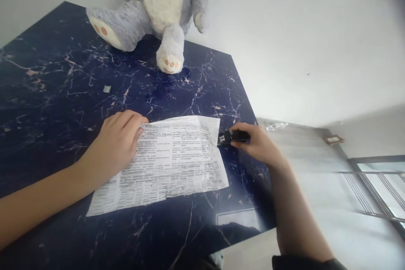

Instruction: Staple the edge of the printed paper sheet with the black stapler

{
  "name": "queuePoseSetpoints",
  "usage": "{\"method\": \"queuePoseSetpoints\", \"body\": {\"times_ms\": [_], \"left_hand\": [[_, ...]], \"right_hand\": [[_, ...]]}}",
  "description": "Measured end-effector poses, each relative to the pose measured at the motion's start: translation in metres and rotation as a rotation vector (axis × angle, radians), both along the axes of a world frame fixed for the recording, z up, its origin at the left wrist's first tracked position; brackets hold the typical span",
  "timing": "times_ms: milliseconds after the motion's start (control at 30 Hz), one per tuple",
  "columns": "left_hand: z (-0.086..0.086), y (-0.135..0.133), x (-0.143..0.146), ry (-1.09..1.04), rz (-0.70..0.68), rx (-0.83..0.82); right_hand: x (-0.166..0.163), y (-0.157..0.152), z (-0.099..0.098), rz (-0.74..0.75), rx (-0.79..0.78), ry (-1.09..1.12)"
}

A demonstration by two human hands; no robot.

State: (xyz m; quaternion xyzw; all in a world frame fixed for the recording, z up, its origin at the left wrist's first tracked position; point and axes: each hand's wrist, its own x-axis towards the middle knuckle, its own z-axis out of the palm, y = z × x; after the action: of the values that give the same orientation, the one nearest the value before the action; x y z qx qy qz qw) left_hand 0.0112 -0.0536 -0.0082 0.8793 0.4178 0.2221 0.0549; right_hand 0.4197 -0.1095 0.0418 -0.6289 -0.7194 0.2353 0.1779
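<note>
1. White rectangular paper sheet (171,160) lies flat mid-way across the dark blue marbled tabletop (47,93). It carries dense black print, is creased, and has a ragged lower edge.
2. Left hand (118,143) rests palm down on the sheet's 10 o'clock corner, fingers relaxed, grasping nothing.
3. Right hand (259,143) grips a small black hand tool (232,137) whose tip touches the sheet's 2 o'clock corner.
4. Grey-and-cream plush toy (158,8) sits at the table's 12 o'clock. A small grey scrap (106,89) lies at 11 o'clock of the sheet, apart from it.

The head-worn camera looks forward and down, tilted, from close above the left hand (118,141), right hand (257,143) and table (57,105).
</note>
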Motion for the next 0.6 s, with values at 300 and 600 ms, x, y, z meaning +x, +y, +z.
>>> {"method": "queuePoseSetpoints", "body": {"times_ms": [300,600], "left_hand": [[-0.006,0.001,-0.002,0.034,0.002,0.014],[-0.005,0.001,-0.001,0.029,0.013,0.022]], "right_hand": [[-0.009,-0.01,0.02,-0.015,-0.031,0.0],[-0.018,-0.022,0.021,-0.151,0.075,-0.155]]}}
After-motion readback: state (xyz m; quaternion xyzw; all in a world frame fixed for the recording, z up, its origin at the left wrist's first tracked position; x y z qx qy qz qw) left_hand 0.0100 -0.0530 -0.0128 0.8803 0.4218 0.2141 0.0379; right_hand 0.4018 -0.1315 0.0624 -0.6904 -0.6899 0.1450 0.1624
